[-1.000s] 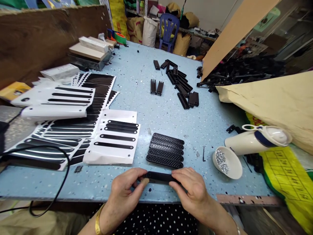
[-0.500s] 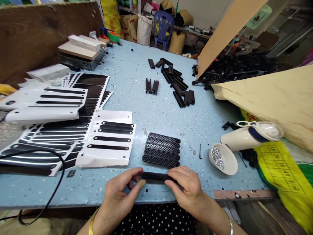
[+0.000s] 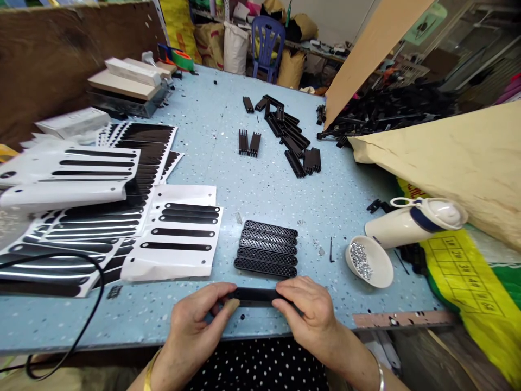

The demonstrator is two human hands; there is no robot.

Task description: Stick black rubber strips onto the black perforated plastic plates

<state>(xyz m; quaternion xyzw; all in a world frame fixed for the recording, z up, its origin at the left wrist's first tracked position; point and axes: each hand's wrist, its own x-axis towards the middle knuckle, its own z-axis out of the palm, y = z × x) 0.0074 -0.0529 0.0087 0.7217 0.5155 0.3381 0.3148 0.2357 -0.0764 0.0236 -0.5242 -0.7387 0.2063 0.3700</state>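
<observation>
Along the near edge of the tabletop [image 3: 285, 184], both hands are clamped on one narrow black strip [image 3: 255, 295] held level just above the surface: the left hand [image 3: 195, 320] pinches its left end between thumb and fingers, and the right hand [image 3: 311, 312] covers its right end, fingers curled over it. What the fingertips do under the strip I cannot tell. Just beyond it, four perforated black bars [image 3: 266, 248] lie side by side in a tidy row. Near the front right corner sits a small white bowl of shiny bits [image 3: 368, 260], with a tipped white bottle [image 3: 411, 220] just behind it. White sheets of black stickers [image 3: 179, 233] spread toward the left edge. To my eye, good work here means keeping the strip straight and flat between both hands, pressing evenly from one end to the other, and lining up its ends squarely so nothing sits skewed.
</observation>
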